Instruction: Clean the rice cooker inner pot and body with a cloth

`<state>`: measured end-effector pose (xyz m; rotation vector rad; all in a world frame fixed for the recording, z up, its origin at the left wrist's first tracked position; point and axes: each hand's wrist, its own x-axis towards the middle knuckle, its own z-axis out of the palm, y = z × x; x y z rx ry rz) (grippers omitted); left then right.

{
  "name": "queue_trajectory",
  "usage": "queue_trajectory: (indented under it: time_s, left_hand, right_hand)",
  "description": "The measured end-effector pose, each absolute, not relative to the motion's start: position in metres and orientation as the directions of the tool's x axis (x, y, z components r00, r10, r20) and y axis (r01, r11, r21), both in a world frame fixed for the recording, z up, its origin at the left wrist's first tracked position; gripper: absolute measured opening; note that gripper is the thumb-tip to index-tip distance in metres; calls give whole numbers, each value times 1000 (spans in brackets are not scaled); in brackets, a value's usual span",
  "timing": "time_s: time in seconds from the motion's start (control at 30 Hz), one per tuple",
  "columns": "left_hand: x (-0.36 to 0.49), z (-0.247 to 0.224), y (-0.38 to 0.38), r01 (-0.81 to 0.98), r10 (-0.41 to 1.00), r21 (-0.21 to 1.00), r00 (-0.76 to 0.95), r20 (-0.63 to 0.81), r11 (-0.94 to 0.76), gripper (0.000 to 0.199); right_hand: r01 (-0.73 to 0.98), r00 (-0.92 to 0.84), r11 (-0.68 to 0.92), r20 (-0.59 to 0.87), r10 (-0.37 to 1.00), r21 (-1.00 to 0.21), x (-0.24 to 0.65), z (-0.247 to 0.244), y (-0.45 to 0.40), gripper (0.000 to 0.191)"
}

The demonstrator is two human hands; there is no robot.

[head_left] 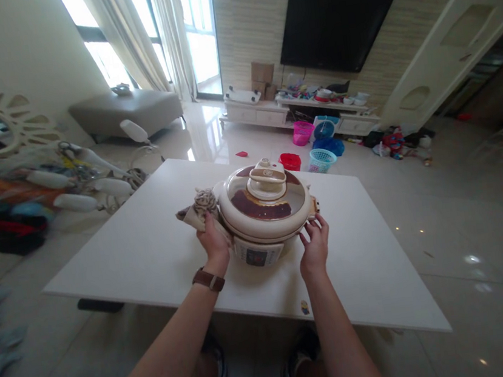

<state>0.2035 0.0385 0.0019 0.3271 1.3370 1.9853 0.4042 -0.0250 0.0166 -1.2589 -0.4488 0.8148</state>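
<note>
A cream electric cooker (260,256) stands on the white table (149,250), its control panel facing me. Its domed see-through lid (237,184) is on, with a thick brown-and-cream handle on top. My left hand (214,239) grips a crumpled beige cloth (205,203) against the cooker's left side; most of its fingers are hidden behind the cloth. At the right side, my right hand (316,245) has its fingers curled up under the rim by the side handle (315,205). A brown watch strap circles my left wrist.
A small cartoon sticker (304,307) is near the table's front edge. Beyond the table are a red basin (290,162), a light blue basket (322,159) and a pink basket (303,133). A white lamp stand (106,163) and piled clothes are at left. A cluttered TV cabinet (256,114) lines the wall.
</note>
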Motion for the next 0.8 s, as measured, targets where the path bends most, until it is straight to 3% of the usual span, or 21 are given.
queue_trajectory:
  time_s: [0.17,0.33,0.5,0.63,0.73,0.8]
  left_hand:
    - [207,-13,39,-674,589,739,-606,-534,-24,34]
    - [209,-14,34,-649,602,760,-620,-504,-31,35]
    - [214,5,20,-455,689,860,-701,-187,-230,32]
    - [219,8,7,-174,672,922,-731,115,-346,29]
    - [216,8,3,198,673,878,-576,464,-436,29]
    - [214,18,1,457,678,736,-324,660,-499,30]
  right_hand:
    - [-292,670,116,-117,733,-949,401,18,-26,65]
    - [-293,684,158,-91,724,-943,396,15,-24,64]
    - [-225,711,194,-25,703,-955,395,9,-19,60]
    - [-228,723,200,-28,690,-953,394,8,-18,58]
    - [-238,731,211,-32,682,-948,393,9,-18,57]
    - [-239,733,209,-34,679,-948,392,10,-18,55]
